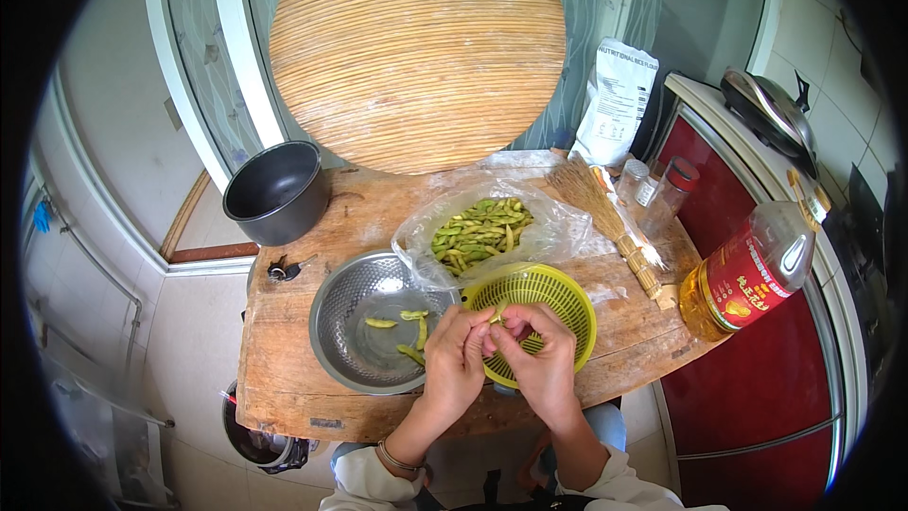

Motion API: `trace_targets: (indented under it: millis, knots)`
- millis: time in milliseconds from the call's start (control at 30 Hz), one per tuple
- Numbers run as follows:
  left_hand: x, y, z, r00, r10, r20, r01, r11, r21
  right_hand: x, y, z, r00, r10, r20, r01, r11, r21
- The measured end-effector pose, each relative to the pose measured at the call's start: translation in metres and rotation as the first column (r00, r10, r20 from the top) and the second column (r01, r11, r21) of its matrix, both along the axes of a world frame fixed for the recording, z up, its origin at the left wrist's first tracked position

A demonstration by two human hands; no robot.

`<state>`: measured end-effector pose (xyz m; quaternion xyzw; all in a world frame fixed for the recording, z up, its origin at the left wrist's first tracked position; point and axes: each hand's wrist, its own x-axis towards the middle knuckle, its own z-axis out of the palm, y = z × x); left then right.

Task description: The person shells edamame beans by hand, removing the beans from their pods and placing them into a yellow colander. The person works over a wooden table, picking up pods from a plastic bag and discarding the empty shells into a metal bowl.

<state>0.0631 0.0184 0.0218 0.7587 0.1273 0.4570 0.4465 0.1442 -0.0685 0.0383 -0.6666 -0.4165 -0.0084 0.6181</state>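
Observation:
My left hand (pixel 454 362) and my right hand (pixel 543 358) meet above the near left part of a yellow-green plastic basket (pixel 587 305). Between their fingertips they hold one green soybean pod (pixel 499 311). To the left stands a stainless steel bowl (pixel 333 358) with several pods (pixel 381 323) in it. Behind the bowl and basket lies a clear plastic bag (pixel 557 216), open and filled with green pods (pixel 482 231). The bag's near edge hangs over the rims of both. My hands hide part of the basket's inside.
On the wooden table (pixel 284 369) are a black pot (pixel 273 191), keys (pixel 285 270), a straw brush (pixel 610 220), glass jars (pixel 670 191), an oil bottle (pixel 752 270) and a flour bag (pixel 617 103). A round slatted board (pixel 418 50) stands behind. A bin (pixel 255 440) is below left.

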Motion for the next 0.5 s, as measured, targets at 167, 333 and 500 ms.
trace_targets:
  millis: [167, 333, 500]
  knots:
    - [0.0026, -0.0013, 0.0020, 0.999, 0.037, -0.004, -0.037, 0.995, 0.092, 0.0020, 0.0006, -0.0044, 0.987, 0.040, -0.155, -0.038, 0.999, 0.012]
    - [0.0022, 0.0004, -0.0031, 0.998, 0.038, -0.044, -0.035, 0.997, 0.067, 0.0015, 0.0000, -0.0050, 0.995, 0.034, -0.096, -0.035, 0.999, -0.007]
    - [0.0023, -0.0007, -0.0041, 0.994, 0.058, -0.089, -0.054, 0.998, 0.045, -0.0001, -0.0003, -0.0054, 0.998, 0.009, -0.061, -0.011, 1.000, -0.026]
